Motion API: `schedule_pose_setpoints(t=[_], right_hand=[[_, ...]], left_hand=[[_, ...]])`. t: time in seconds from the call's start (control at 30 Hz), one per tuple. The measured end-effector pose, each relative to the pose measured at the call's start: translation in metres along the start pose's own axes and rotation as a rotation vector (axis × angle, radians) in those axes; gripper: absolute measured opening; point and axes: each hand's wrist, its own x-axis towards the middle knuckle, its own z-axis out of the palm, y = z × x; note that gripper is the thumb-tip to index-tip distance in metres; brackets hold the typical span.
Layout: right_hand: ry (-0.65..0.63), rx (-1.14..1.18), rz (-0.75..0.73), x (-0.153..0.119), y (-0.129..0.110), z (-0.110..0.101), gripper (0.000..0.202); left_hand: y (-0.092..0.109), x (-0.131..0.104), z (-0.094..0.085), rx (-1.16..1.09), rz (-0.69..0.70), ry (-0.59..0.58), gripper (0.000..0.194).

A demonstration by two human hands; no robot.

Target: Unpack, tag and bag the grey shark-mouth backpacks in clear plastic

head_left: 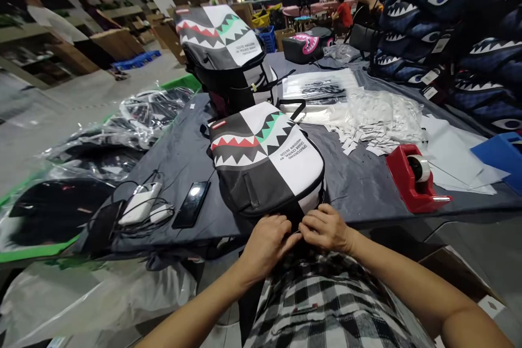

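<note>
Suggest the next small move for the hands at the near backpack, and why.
Perhaps ease the left hand and right hand slightly apart to check the grip: they are bunched close together at the near edge of the near backpack, and what they pinch is too dark to make out.

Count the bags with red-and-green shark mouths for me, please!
2 show: the near bag at the front edge of the table, and the far bag behind it. More may be hidden underneath.
</note>
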Motion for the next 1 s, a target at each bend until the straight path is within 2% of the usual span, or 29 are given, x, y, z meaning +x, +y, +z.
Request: schedule_pose_setpoints(t=[0.13, 0.2, 0.27, 0.33, 0.4, 0.47, 0.53, 0.63, 0.7, 0.77, 0.9, 1.0], right_hand=[[-0.096, -0.021, 0.22, -0.004, 0.047, -0.02, 0.019], [-0.071, 0.013, 0.336, -0.011, 0.066, -0.016, 0.013], [-0.011, 0.106, 0.433, -0.021, 0.072, -0.006, 0.015], [0.035, 0.27, 0.533, -0.033, 0.063, 0.008, 0.016], [0.059, 0.464, 0.633, -0.044, 0.041, 0.02, 0.032], [0.11, 0.609, 0.755, -0.051, 0.017, 0.031, 0.056], [0.191, 0.69, 0.901, -0.053, -0.001, 0.041, 0.066], [0.241, 0.683, 1.024, -0.051, -0.012, 0.05, 0.042], [0.22, 0.622, 0.987, -0.051, -0.012, 0.051, 0.028], [0.215, 0.589, 0.942, -0.052, -0.011, 0.048, 0.028], [0.3, 0.55, 0.997, -0.044, -0.001, 0.044, 0.036], [0.407, 0.498, 1.099, -0.031, 0.009, 0.051, 0.016]], left_hand=[[-0.002, 0.0, -0.028, -0.133, 0.052, 0.106, 0.042], [-0.004, -0.001, -0.029, -0.125, 0.094, 0.111, 0.043], [-0.008, -0.004, -0.02, -0.086, 0.129, 0.084, 0.042], [-0.011, -0.01, -0.007, -0.023, 0.135, 0.03, 0.038], [-0.01, -0.014, 0.003, 0.065, 0.103, -0.023, 0.03], [-0.001, -0.011, 0.01, 0.12, 0.064, -0.067, 0.018], [0.015, 0.002, 0.015, 0.084, 0.039, -0.119, 0.012], [0.042, 0.036, 0.018, -0.013, -0.036, -0.217, 0.024], [0.056, 0.058, 0.018, 0.003, -0.126, -0.256, 0.03], [0.063, 0.07, 0.016, 0.049, -0.173, -0.263, 0.031], [0.067, 0.071, 0.014, 0.09, -0.197, -0.232, 0.032], [0.068, 0.071, 0.012, 0.094, -0.234, -0.196, 0.05]])
